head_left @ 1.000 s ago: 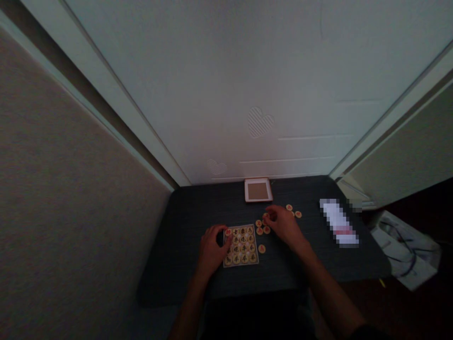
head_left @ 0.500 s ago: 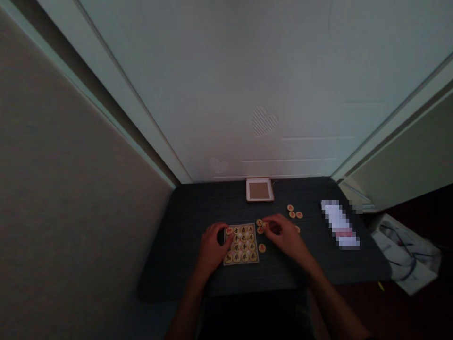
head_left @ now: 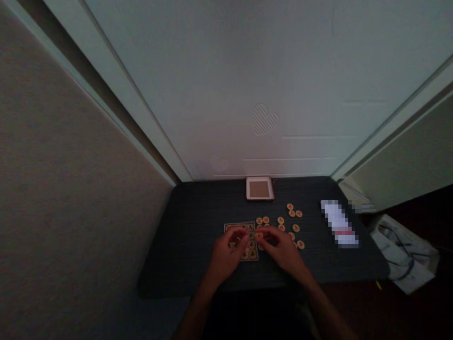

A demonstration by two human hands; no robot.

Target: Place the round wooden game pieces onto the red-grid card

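A small square tray [head_left: 252, 227] filled with round wooden game discs lies on a dark table [head_left: 198, 222]. My left hand [head_left: 227, 254] rests over the tray's middle, fingers curled onto the discs. My right hand [head_left: 281, 249] sits just right of the tray, fingertips pinched at its right edge over a disc; what it holds is too dim to name. Several loose discs [head_left: 292, 222] with red marks lie scattered to the right of my hands.
A shallow square box lid [head_left: 260, 188] stands at the table's back edge against the white wall. A white, blurred-out packet [head_left: 339, 223] lies at the right. A crumpled plastic bag [head_left: 406, 255] sits off the table's right edge.
My left hand slid right from the tray's left edge onto the tray. My right hand came nearer and down to the tray's right edge, uncovering more loose discs.
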